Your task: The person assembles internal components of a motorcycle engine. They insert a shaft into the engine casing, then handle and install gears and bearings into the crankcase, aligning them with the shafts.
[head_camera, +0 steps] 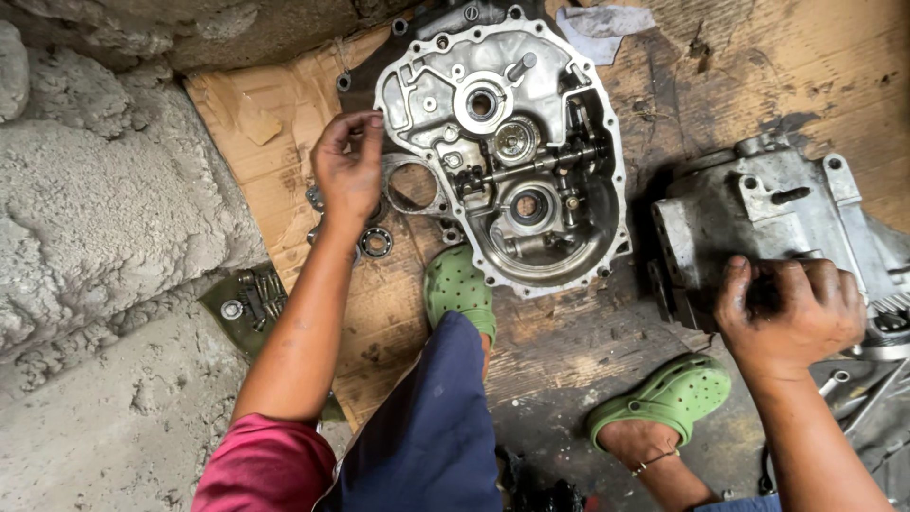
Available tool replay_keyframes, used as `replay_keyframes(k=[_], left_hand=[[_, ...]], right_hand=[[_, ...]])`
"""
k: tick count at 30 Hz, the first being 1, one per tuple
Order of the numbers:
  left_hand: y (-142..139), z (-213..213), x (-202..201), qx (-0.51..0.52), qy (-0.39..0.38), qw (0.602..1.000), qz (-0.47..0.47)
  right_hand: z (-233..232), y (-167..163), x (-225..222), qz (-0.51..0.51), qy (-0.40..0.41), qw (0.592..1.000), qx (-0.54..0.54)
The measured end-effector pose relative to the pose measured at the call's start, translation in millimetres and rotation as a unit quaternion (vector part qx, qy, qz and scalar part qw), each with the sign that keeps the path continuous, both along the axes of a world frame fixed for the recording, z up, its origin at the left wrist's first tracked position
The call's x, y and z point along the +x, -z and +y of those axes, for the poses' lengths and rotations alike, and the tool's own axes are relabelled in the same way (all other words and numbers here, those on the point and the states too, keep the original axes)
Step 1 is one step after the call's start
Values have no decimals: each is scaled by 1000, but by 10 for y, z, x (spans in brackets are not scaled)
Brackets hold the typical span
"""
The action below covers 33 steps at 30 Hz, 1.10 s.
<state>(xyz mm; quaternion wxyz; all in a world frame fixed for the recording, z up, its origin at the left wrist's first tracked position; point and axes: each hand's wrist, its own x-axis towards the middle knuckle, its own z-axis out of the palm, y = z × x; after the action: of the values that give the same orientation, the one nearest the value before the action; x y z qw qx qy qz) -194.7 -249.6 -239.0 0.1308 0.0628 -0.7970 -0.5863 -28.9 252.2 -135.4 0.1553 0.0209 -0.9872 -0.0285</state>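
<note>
An open aluminium engine crankcase half (507, 142) lies face up on cardboard, with bearings, a shaft and gears showing inside. My left hand (348, 169) hovers at its left edge, fingers curled near the casing rim; whether it pinches something small I cannot tell. Below that hand lie a ball bearing (376, 243) and a flat metal plate with a round hole (414, 186). My right hand (787, 318) grips the lower edge of a second grey engine casing (768, 213) on the right.
A rough stone wall (104, 218) fills the left. A green cloth with bolts and small parts (248, 301) lies beside it. My feet in green clogs (460, 284) (675, 391) rest on the oily wooden floor. Metal parts (867, 379) lie at the far right.
</note>
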Motion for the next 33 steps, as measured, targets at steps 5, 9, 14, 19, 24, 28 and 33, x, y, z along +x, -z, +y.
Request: replay_keyframes(k=[5, 9, 14, 19, 24, 28, 33], left_hand=[[-97, 716, -205, 48, 101, 992, -65], [-71, 1460, -571, 53, 163, 983, 70], [51, 1995, -969, -40, 87, 994, -56], [149, 2053, -1143, -8, 18, 1000, 19], [245, 2095, -1200, -11, 28, 998, 55], [262, 2048, -1172, 23, 63, 997, 48], [-283, 2200, -1149, 48, 93, 987, 123]], right_hand=[[-11, -2, -29, 12, -3, 1000, 0], [-2, 13, -31, 13, -3, 1000, -13], [-18, -17, -34, 9, 9, 1000, -18], [-90, -99, -89, 3, 13, 999, -30], [-133, -152, -94, 2, 36, 999, -32], [-127, -152, -95, -13, 39, 999, -25], [-160, -225, -126, -13, 35, 999, -25]])
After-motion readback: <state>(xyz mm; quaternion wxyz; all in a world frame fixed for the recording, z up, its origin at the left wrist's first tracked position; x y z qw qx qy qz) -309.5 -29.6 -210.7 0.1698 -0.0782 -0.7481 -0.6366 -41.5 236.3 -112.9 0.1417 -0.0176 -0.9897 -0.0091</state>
